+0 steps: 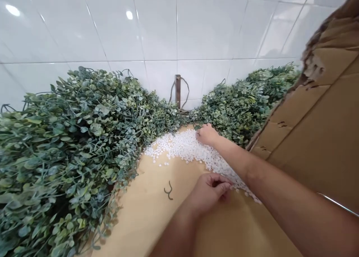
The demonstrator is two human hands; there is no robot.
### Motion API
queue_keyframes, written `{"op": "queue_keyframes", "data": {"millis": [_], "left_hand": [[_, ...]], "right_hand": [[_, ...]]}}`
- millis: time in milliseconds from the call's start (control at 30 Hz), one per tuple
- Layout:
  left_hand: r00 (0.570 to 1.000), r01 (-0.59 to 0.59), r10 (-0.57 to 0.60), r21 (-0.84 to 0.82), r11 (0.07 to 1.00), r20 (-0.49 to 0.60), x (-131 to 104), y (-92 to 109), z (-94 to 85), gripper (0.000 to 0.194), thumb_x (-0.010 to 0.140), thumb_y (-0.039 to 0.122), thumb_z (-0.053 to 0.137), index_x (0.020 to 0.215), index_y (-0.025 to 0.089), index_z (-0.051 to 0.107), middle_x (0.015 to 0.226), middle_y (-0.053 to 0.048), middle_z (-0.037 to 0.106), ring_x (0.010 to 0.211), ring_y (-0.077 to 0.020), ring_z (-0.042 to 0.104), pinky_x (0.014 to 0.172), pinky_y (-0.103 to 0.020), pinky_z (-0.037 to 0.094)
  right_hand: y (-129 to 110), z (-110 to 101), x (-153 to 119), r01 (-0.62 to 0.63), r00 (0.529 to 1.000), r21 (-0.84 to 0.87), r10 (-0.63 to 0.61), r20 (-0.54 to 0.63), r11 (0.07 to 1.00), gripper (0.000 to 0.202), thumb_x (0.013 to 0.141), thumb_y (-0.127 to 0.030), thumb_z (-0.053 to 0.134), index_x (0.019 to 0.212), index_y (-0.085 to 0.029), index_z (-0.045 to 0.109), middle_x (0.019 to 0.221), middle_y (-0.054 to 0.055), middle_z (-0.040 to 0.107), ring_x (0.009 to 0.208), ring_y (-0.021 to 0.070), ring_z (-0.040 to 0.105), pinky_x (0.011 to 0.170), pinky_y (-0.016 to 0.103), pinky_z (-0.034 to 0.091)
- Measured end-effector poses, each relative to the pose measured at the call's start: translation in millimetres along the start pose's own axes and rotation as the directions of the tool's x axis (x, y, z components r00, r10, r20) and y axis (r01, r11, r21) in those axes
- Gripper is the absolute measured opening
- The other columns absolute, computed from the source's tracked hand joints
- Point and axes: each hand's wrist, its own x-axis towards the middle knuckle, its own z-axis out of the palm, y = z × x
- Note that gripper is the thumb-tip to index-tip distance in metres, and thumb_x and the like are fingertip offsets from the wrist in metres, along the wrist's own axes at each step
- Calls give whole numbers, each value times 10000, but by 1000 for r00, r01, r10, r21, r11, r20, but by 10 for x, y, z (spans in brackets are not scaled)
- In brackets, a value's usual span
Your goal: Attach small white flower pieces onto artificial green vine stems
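So the left hand (pixel 213 189) at lower center has its thumb and index finger curled close together, can't tell if anything's pinched between them. Right hand (pixel 206 134), mid-frame, has bent fingers at the far edge of the little white pieces (pixel 182 146); can't make out its grip either. Those pieces spread from the center toward lower right on a tan surface (pixel 146 208). Leafy greenery (pixel 92 129) fills the left, cardboard (pixel 322 137) the right.
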Motion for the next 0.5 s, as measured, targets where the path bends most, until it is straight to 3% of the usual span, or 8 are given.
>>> {"op": "queue_keyframes", "data": {"millis": [133, 300, 400, 500], "left_hand": [[998, 51, -49, -72, 996, 24, 56, -32, -14, 328, 574, 447, 701, 675, 144, 626, 505, 32, 505, 446, -83, 453, 507, -253, 383], [997, 75, -72, -129, 989, 23, 82, -37, -17, 370, 548, 468, 719, 699, 142, 629, 529, 24, 530, 472, -91, 480, 538, -264, 405], [997, 78, -75, -134, 988, 27, 78, -22, -24, 381, 532, 471, 731, 686, 139, 624, 524, 26, 529, 473, -89, 482, 539, -264, 405], [997, 73, -70, -129, 989, 29, 73, 7, -33, 391, 518, 469, 741, 682, 133, 627, 506, 31, 526, 458, -82, 476, 526, -256, 396]], "right_hand": [[158, 193, 316, -100, 995, -102, 101, 5, 990, 262, 882, -306, 507, 1102, -176, 562, 1181, 82, 550, 1026, 200, 549, 877, 426, 458], [181, 281, 432, -169, 984, -57, 166, -58, 984, 273, 878, -309, 516, 1095, -151, 566, 1167, 97, 558, 1024, 203, 553, 880, 420, 457], [85, 251, 407, -147, 982, 40, 151, -113, 988, 233, 870, -277, 527, 1026, -120, 602, 1124, 106, 590, 1062, 219, 542, 918, 440, 423], [9, 84, 297, -73, 976, 192, 110, -189, 979, 213, 861, -171, 479, 870, -80, 671, 991, 151, 660, 1042, 260, 564, 920, 423, 413]]}}
